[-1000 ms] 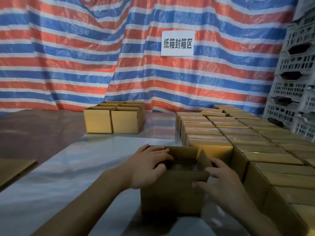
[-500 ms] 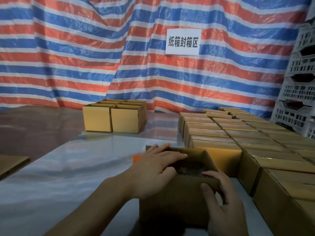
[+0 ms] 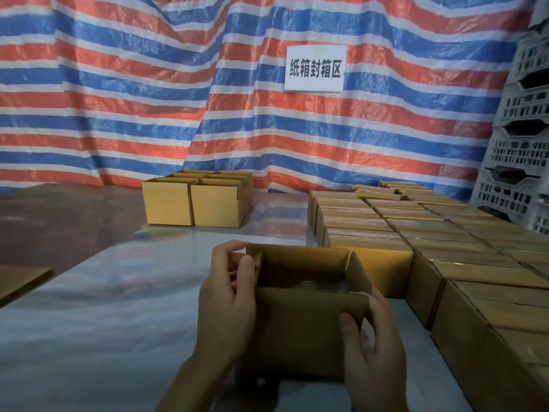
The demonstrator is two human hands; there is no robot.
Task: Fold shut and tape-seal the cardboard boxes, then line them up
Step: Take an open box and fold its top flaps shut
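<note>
A crinkled plastic tarpaulin striped red, blue and white (image 3: 118, 99) hangs as the back wall of a dimly lit work area, with a white paper sign bearing black Chinese characters (image 3: 315, 68) fixed to it. Grey perforated plastic crates (image 3: 520, 150) stand stacked at right. A glossy pale plastic sheet (image 3: 104, 307) covers the counter, beside a dark reddish-brown surface (image 3: 59, 221) at left.

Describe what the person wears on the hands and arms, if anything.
Nothing shows: the left hand and the right hand are bare, without gloves, rings or a watch. The left forearm is bare too; no sleeve reaches into the picture.
</note>
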